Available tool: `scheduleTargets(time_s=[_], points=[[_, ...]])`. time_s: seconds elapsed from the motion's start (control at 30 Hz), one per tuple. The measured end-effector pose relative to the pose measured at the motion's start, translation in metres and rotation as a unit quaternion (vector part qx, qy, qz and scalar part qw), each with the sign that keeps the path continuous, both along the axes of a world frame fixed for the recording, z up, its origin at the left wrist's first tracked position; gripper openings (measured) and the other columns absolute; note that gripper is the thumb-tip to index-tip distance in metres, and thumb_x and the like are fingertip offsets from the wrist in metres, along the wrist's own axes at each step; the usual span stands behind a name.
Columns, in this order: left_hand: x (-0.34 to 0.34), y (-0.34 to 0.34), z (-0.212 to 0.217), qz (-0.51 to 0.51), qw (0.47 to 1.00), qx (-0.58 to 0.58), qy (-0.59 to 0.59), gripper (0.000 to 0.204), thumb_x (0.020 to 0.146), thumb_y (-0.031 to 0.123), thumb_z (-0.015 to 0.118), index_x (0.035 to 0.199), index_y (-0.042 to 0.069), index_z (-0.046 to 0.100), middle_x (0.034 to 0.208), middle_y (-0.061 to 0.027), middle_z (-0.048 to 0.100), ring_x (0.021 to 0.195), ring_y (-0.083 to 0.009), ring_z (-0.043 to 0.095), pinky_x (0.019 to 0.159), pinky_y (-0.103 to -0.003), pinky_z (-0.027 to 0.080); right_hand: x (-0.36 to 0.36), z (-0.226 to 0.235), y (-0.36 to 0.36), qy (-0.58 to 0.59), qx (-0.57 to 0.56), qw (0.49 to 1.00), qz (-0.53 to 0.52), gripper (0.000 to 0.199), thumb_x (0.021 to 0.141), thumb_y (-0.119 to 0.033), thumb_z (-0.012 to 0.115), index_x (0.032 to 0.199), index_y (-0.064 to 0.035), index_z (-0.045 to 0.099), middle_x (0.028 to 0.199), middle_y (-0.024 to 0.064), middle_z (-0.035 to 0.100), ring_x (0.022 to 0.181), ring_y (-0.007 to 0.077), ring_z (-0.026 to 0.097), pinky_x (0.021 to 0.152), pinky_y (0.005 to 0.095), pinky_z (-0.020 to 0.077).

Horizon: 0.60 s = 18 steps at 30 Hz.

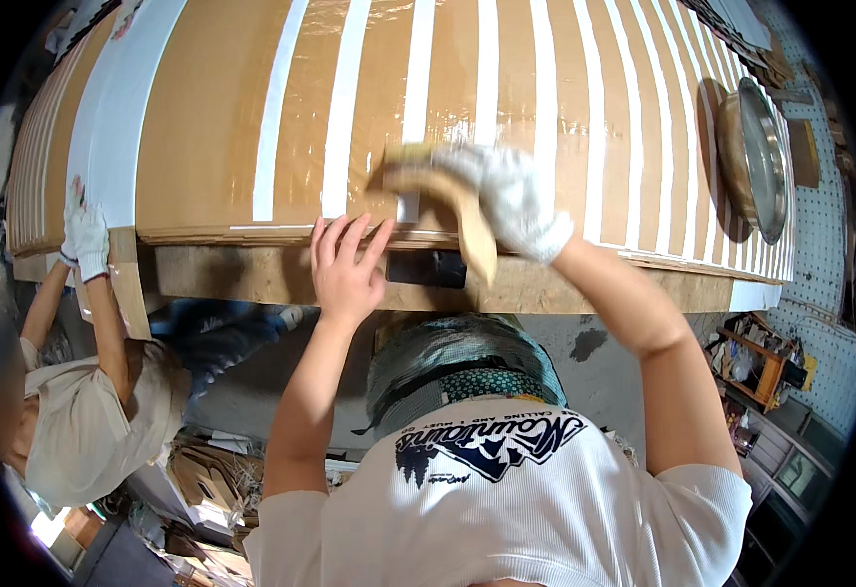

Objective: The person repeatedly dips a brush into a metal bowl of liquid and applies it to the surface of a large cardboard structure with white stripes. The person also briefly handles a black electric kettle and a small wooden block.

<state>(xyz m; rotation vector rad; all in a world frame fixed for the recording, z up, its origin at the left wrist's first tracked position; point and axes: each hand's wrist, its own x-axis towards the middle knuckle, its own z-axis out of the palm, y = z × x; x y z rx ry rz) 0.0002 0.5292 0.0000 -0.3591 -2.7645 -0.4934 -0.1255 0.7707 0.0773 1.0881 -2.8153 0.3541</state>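
Observation:
My right hand [511,191], in a white glove, is closed around a wooden-handled brush [475,235]. The brush is blurred by motion, its head toward the left over the cardboard. Bare, my left hand [348,269] lies at the near edge of the brown cardboard sheets [208,127], its fingers stretched out and resting on them. The sheets are fanned out in overlapping layers, showing white strips [343,117] between brown bands. Part of the surface near the brush looks glossy and wet.
A round metal basin [763,161] stands on the sheets at the right. A wooden board [585,284] runs along the near edge. At the left a co-worker's gloved hands [86,240] touch the white-topped end. A wooden shelf [756,362] with clutter is at the lower right.

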Motion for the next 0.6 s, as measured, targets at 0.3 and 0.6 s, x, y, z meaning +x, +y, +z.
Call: scheduleTargets(time_s=[0.3,0.6], points=[[-0.008,-0.001,0.010,-0.021,0.999,-0.023,-0.017,0.065,0.070,0.008,0.065,0.133,0.023,0.065,0.129,-0.0074,0.058,0.123,-0.0330,0.050,0.115,-0.057,0.033,-0.038,0.011,0.010,-0.032,-0.178,0.983,0.037,0.034,0.086,-0.021,0.070,0.119,-0.0123,0.070,0.110,0.0143,0.071,0.093,0.0272,0.071,0.080,0.0369,0.0570],[-0.014,-0.007,0.003,-0.045,0.998,-0.042,0.007,0.055,0.073,0.012,0.062,0.127,0.021,0.069,0.128,-0.0099,0.056,0.122,-0.0342,0.050,0.111,-0.060,0.037,-0.133,0.022,0.011,-0.257,-0.066,0.959,-0.101,0.039,0.078,-0.031,0.080,0.104,-0.0047,0.066,0.086,0.0213,0.068,0.086,0.0370,0.069,0.076,0.0441,0.0559]])
